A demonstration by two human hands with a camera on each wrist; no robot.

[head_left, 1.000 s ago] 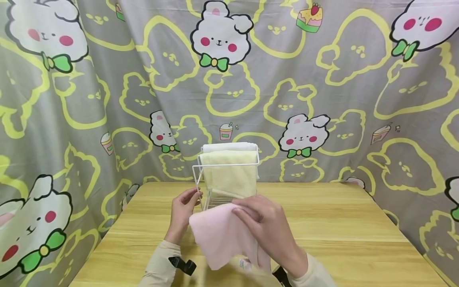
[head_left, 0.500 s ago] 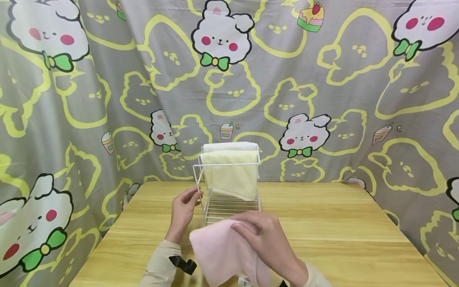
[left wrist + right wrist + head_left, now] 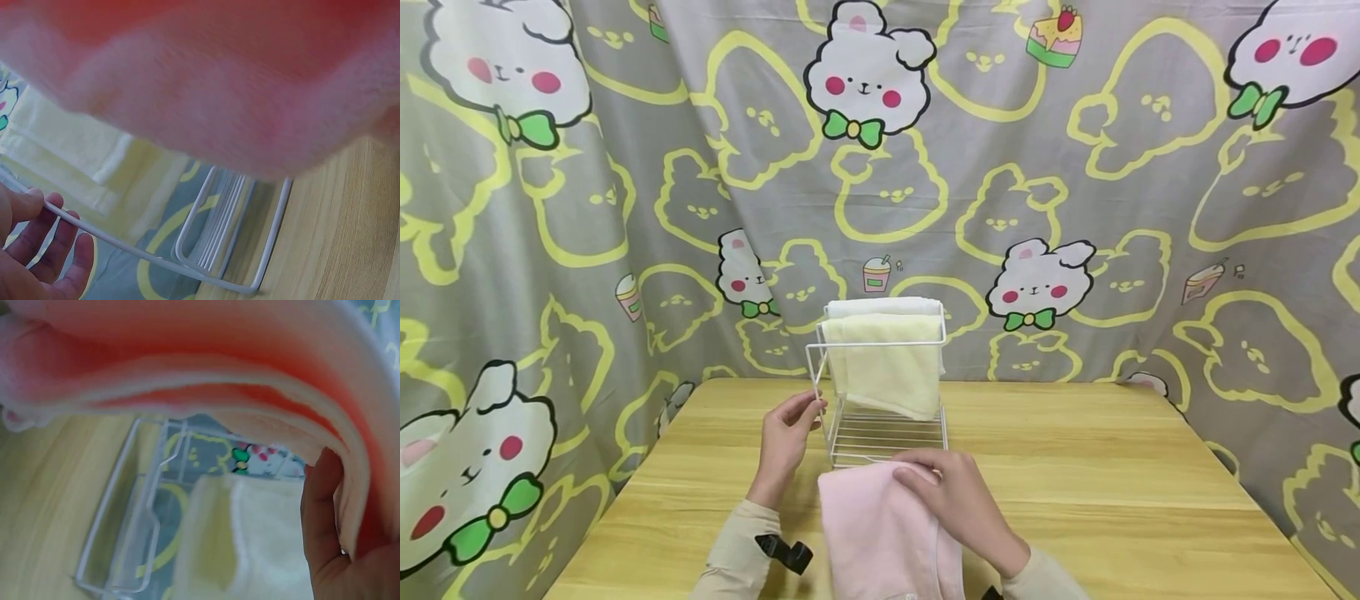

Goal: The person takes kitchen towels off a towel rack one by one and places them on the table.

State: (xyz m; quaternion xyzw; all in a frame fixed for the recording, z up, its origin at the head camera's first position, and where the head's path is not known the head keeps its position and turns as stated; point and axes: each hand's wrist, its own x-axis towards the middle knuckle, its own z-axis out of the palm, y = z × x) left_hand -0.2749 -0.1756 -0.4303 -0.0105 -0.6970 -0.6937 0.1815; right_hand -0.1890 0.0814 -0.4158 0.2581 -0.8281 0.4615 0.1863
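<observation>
A white wire rack stands on the wooden table. My left hand holds its left upright wire, with the thumb on one side and fingers on the other in the left wrist view. A pink towel hangs folded in front of the rack. My right hand pinches its top edge near the right corner. On the rack's bars hang a pale yellow towel and, behind it, a white towel. Up close, the pink towel covers the upper part of both wrist views.
The rack's lower wire shelf sits low, close over the tabletop. A grey curtain with rabbit prints surrounds the table at the back and sides. A black wrist strap circles the left sleeve.
My right hand has drawn the pink towel down and towards me, away from the rack, then slightly right. The towel now hangs straighter. My left hand stays on the rack's wire.
</observation>
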